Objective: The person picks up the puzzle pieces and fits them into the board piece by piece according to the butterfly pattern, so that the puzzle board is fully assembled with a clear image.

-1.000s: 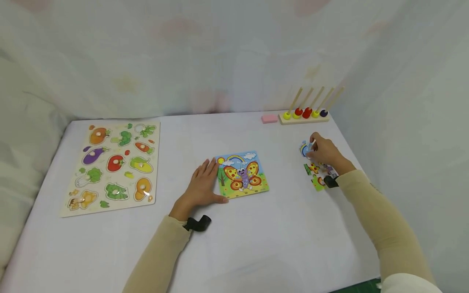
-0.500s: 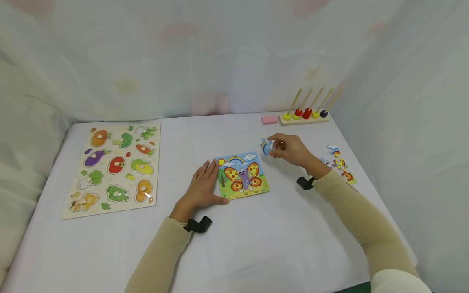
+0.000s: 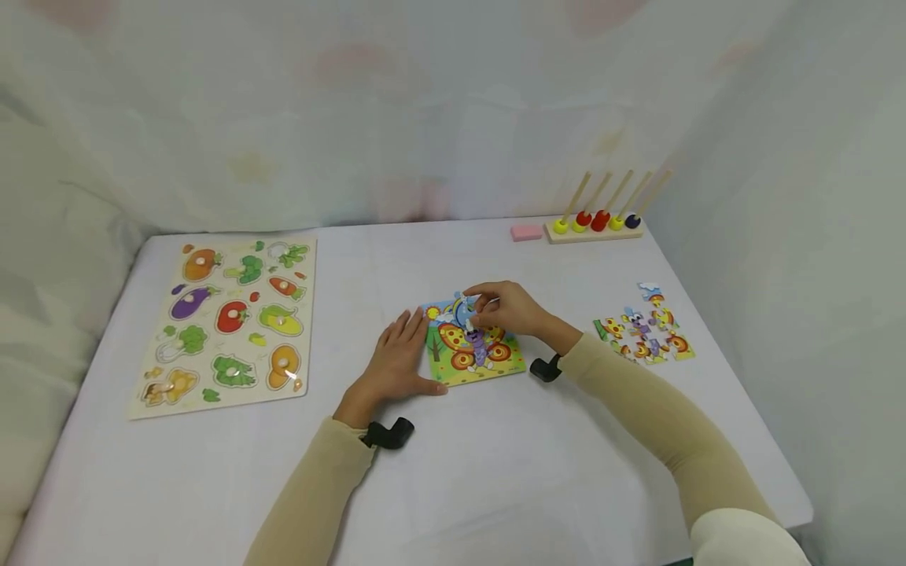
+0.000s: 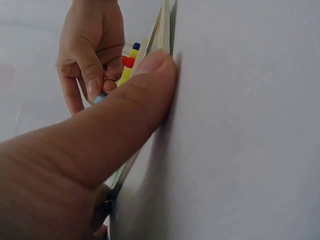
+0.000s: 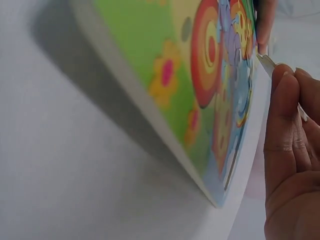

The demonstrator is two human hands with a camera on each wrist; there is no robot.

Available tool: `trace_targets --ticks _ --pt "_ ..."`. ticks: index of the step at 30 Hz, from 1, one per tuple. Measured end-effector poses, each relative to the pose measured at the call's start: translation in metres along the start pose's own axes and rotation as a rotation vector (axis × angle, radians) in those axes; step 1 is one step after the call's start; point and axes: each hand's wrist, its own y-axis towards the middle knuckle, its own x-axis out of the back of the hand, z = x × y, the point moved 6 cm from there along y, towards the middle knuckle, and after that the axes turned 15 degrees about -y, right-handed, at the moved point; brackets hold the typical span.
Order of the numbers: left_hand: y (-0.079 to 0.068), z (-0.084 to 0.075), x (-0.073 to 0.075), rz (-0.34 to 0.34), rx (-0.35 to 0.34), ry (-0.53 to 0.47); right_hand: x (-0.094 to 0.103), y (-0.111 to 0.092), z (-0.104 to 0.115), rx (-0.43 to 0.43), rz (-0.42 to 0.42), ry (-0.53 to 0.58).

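Note:
A square butterfly puzzle board (image 3: 488, 371) lies mid-table. Along its left edge rests my left hand (image 3: 396, 358), fingers straight and thumb spread at the lower corner; in the left wrist view the thumb (image 4: 100, 132) lies against the board's edge. Over the board's upper part, my right hand (image 3: 513, 309) pinches a blue jigsaw piece (image 3: 462, 314) with a rainbow on it. The right wrist view shows that piece (image 5: 266, 63) edge-on between thumb and fingers, apart from the board (image 5: 195, 160). The picture beneath the piece is partly hidden.
Several loose jigsaw pieces (image 3: 654, 346) lie at the right. A vegetable peg puzzle (image 3: 248, 401) lies at the left. At the back right stand a wooden bead-and-peg rack (image 3: 594, 236) and a pink block (image 3: 526, 233). White cloth (image 3: 354, 173) surrounds the table.
My right hand has carried the blue jigsaw piece leftward from the loose pieces to above the board, uncovering those pieces. My left hand stays at the board's edge.

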Motion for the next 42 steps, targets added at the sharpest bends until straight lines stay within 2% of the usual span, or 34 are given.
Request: trace_targets --ticks 10,19,25,33,38,42 --pt "0.005 -0.009 -0.002 0.012 -0.014 0.003 0.009 -0.012 -0.012 -0.02 -0.034 -0.042" --pt "0.007 -0.008 -0.009 0.021 -0.007 0.011 0.024 -0.02 -0.013 -0.043 -0.047 0.071" --pt "0.007 -0.006 -0.009 0.019 -0.006 0.019 0.054 -0.035 -0.033 -0.089 -0.125 0.176" --pt "0.002 -0.003 -0.001 0.013 0.005 0.019 0.096 -0.058 -0.064 -0.179 -0.28 0.172" --pt "0.002 -0.001 -0.001 0.031 0.018 0.013 0.111 -0.067 -0.072 -0.185 -0.313 0.195" --pt "0.003 -0.003 0.0 0.024 0.005 -0.004 0.128 -0.076 -0.074 -0.178 -0.39 0.237"
